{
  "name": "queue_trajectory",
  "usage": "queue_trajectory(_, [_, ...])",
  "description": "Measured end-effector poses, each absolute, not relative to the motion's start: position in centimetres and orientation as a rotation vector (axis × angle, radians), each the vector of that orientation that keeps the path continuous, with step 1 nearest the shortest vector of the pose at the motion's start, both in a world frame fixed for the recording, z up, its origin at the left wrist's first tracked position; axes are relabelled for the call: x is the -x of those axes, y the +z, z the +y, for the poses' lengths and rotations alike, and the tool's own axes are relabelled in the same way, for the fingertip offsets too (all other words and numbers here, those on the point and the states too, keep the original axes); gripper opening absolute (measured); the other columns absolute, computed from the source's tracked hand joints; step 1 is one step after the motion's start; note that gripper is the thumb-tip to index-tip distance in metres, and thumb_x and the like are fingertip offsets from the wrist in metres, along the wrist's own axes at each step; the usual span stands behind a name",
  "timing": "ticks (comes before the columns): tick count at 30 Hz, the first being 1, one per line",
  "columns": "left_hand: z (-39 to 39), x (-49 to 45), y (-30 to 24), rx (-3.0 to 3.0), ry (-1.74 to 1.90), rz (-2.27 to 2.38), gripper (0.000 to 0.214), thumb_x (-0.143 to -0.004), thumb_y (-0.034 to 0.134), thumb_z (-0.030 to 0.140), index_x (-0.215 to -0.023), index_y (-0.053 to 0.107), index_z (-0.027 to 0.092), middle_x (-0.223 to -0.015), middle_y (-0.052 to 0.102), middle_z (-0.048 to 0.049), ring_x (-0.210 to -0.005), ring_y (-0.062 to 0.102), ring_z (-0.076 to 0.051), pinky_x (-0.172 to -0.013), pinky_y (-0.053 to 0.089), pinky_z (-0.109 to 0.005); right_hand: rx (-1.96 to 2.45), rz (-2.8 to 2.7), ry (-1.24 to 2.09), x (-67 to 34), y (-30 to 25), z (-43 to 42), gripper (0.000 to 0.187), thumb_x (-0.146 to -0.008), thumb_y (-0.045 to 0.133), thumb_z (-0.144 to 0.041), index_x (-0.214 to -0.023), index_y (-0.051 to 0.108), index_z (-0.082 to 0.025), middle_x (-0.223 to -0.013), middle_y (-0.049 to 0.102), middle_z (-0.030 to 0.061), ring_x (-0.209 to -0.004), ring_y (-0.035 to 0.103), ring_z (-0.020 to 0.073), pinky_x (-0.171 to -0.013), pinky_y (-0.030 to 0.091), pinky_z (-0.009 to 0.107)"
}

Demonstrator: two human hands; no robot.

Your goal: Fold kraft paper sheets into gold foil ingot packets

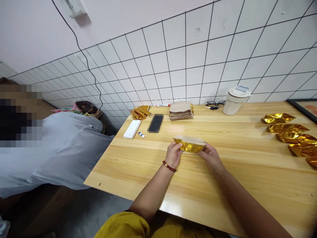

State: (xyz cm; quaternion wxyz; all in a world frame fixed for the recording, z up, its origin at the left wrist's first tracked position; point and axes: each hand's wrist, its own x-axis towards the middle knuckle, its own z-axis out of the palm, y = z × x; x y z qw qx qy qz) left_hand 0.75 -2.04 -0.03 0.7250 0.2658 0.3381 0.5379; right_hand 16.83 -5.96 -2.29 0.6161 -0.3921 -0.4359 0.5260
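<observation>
Between my two hands is a partly folded sheet of gold foil paper (190, 146), its shiny gold side toward me and its pale back showing along the top. My left hand (173, 153) pinches the left end, with the thumb on the gold side; a dark red bead bracelet circles that wrist. At the right end, my right hand (210, 154) grips the corner with its fingers partly hidden. The paper is held just over the wooden table (148, 165). Several folded gold paper ingots (288, 128) lie in a row at the right.
Behind the hands stand a stack of brown-backed sheets (181, 110), a phone (155, 123), a white box (132, 129), a small glue stick (141, 134) and gold strips (140, 112). A lidded cup (235, 100) and glasses (215, 103) sit by the tiled wall. A person in grey (54, 148) is at left.
</observation>
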Motion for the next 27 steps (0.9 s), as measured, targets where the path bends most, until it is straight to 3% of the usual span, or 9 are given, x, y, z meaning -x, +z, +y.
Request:
queue_trajectory(7, [-1.88, -0.59, -0.05, -0.577, 1.228, 0.746, 0.027, -0.058, 0.081, 0.02, -0.082, 0.069, 0.016, -0.082, 0.07, -0.0013, -0.076, 0.064, -0.013, -0.077, 0.049, -0.028, 0.861, -0.961, 1.264, -17.12, -2.15, -5.95, 0.046, -0.068, 0.082, -0.032, -0.111, 0.066, -0.026, -0.103, 0.072, 0.0056, -0.096, 0.065, 0.0233, -0.092, 0.05, 0.039])
queue_trajectory(13, [-2.07, -0.68, 0.21, -0.594, 1.242, 0.74, 0.024, -0.057, 0.081, 0.02, -0.078, 0.07, 0.015, -0.077, 0.071, -0.0016, -0.076, 0.066, -0.015, -0.08, 0.049, -0.03, 0.904, -0.957, 1.263, -17.1, -1.67, -6.19, 0.03, -0.073, 0.078, -0.037, -0.098, 0.071, -0.023, -0.089, 0.07, 0.0041, -0.083, 0.062, 0.0194, -0.085, 0.051, 0.035])
queue_trajectory(18, [-2.22, -0.75, 0.35, -0.605, 1.254, 0.747, 0.023, -0.056, 0.083, 0.02, -0.075, 0.071, 0.015, -0.077, 0.072, -0.0021, -0.076, 0.066, -0.016, -0.081, 0.049, -0.031, 0.926, -0.893, 1.237, -17.05, -1.77, -6.17, 0.034, -0.071, 0.079, -0.04, -0.099, 0.071, -0.022, -0.087, 0.068, 0.0034, -0.074, 0.057, 0.0157, -0.072, 0.049, 0.029])
queue_trajectory(27, [-2.39, -0.88, 0.21, -0.556, 1.209, 0.645, 0.022, -0.061, 0.078, 0.017, -0.083, 0.071, 0.015, -0.083, 0.073, -0.0029, -0.082, 0.067, -0.016, -0.086, 0.049, -0.031, 1.045, -0.844, 1.205, -16.82, -2.08, -6.02, 0.035, -0.069, 0.081, -0.04, -0.092, 0.068, -0.017, -0.076, 0.066, 0.0006, -0.061, 0.052, 0.0114, -0.063, 0.044, 0.027])
